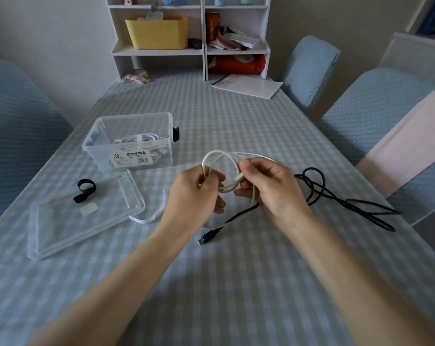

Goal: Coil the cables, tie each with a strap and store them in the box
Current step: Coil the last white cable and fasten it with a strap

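A white cable (217, 156) is looped into a coil held above the table between both hands. My left hand (196, 193) grips the coil's left side. My right hand (266, 182) pinches its right side near the white plug. A black cable (336, 199) lies loose on the table to the right, its plug (206, 238) near the middle. The clear plastic box (129, 143) stands open at the left with a strapped white cable inside. A white strap (151, 217) lies by my left wrist. A black strap (85, 189) lies beside the lid.
The clear lid (84, 216) lies flat in front of the box. A second black strap (176, 134) sits behind the box. Papers (246, 84) and a white shelf unit (189, 36) stand at the far end. Blue-covered chairs (376, 113) flank the table.
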`<state>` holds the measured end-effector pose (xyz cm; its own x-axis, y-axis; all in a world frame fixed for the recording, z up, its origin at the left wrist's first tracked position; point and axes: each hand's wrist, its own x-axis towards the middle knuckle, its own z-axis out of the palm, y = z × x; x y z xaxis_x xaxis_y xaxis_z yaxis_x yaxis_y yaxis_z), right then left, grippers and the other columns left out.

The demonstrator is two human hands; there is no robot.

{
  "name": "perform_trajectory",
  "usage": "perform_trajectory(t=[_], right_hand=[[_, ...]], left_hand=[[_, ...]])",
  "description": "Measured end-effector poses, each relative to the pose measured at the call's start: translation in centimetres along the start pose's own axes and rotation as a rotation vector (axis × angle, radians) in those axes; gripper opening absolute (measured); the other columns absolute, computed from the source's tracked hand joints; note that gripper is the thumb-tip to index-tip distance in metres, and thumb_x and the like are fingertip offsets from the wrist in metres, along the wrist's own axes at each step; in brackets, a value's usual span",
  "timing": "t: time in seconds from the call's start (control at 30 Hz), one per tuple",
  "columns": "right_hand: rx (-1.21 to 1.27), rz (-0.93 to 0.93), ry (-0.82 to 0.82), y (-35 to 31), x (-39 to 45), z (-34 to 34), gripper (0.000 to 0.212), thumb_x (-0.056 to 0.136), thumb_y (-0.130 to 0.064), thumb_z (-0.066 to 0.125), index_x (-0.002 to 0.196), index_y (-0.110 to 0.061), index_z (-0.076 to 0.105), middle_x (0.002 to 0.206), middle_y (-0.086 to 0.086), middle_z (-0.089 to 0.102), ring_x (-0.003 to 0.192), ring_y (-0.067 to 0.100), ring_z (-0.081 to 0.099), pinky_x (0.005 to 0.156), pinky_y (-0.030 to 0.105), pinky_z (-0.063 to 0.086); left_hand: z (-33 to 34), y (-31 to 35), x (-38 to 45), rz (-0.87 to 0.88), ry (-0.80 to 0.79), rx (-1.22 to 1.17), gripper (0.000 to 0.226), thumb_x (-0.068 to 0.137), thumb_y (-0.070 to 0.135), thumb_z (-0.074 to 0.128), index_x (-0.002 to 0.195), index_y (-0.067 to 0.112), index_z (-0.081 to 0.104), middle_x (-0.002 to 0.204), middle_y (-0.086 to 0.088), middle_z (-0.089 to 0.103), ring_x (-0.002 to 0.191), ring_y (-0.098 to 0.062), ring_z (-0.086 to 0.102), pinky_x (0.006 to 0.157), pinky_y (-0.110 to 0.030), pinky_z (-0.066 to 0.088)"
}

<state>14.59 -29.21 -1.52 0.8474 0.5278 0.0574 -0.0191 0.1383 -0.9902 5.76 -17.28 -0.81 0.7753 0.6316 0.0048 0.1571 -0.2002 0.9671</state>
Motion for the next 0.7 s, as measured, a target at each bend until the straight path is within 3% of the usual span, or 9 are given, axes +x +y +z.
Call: perform_trajectory(t=[0.1, 0.23, 0.4, 0.47, 0.53, 0.7], right_hand=[[-0.036, 0.038, -0.065, -0.2, 0.0, -0.4, 0.015, 0.096, -0.018, 0.062, 0.088, -0.008, 0.070, 0.080, 0.002, 0.073, 0.062, 0.008, 0.063, 0.059, 0.026, 0.057], [-0.004, 0.025, -0.024, -0.4, -0.1, -0.4, 0.014, 0.093, -0.018, 0.065, 0.083, -0.009, 0.070, 0.072, 0.001, 0.071, 0.057, 0.008, 0.060, 0.055, 0.025, 0.055], [-0.021, 0.048, -0.077, -0.8, 0.0, -0.8, 0.015, 0.091, -0.018, 0.067, 0.083, -0.008, 0.072, 0.066, 0.001, 0.068, 0.054, 0.009, 0.056, 0.050, 0.023, 0.051], [-0.033, 0.066, -0.116, -0.8, -0.2, -0.6, 0.015, 0.090, -0.019, 0.067, 0.081, -0.009, 0.073, 0.066, 0.002, 0.068, 0.052, 0.010, 0.055, 0.049, 0.023, 0.050], [-0.020, 0.083, -0.124, -0.6, -0.3, -0.4, 0.017, 0.092, -0.021, 0.066, 0.081, -0.010, 0.073, 0.070, 0.004, 0.069, 0.053, 0.009, 0.056, 0.050, 0.023, 0.051], [0.179, 0.196, -0.191, -1.0, -0.4, -0.6, 0.032, 0.093, -0.031, 0.060, 0.097, -0.002, 0.073, 0.094, 0.014, 0.072, 0.065, 0.011, 0.064, 0.061, 0.026, 0.056]], left_hand=[[-0.2, 0.1, 0.1, 0.000, -0.038, 0.002, 0.023, 0.097, 0.009, 0.050, 0.089, 0.009, 0.071, 0.070, -0.005, 0.072, 0.063, -0.021, 0.072, 0.072, -0.043, 0.062], [-0.6, 0.2, 0.4, -0.018, -0.118, 0.065, 0.019, 0.096, 0.018, 0.056, 0.089, 0.010, 0.071, 0.077, -0.005, 0.074, 0.065, -0.023, 0.072, 0.071, -0.040, 0.062], [-1.6, 1.0, 0.6, 0.053, -0.258, 0.155, 0.018, 0.095, 0.029, 0.062, 0.094, 0.011, 0.066, 0.074, -0.008, 0.069, 0.052, -0.019, 0.061, 0.048, -0.029, 0.049], [-1.8, 1.1, 0.7, 0.120, -0.270, 0.181, 0.034, 0.100, 0.034, 0.054, 0.086, 0.004, 0.062, 0.067, -0.019, 0.057, 0.046, -0.019, 0.050, 0.043, -0.026, 0.040], [-1.5, 1.0, 0.7, 0.163, -0.248, 0.219, 0.046, 0.104, 0.033, 0.046, 0.072, 0.001, 0.052, 0.059, -0.015, 0.047, 0.042, -0.017, 0.042, 0.040, -0.025, 0.034], [-1.0, 0.6, 0.6, 0.081, -0.148, 0.018, 0.046, 0.106, 0.035, 0.040, 0.065, 0.014, 0.041, 0.060, -0.012, 0.041, 0.037, -0.016, 0.033, 0.039, -0.024, 0.028]])
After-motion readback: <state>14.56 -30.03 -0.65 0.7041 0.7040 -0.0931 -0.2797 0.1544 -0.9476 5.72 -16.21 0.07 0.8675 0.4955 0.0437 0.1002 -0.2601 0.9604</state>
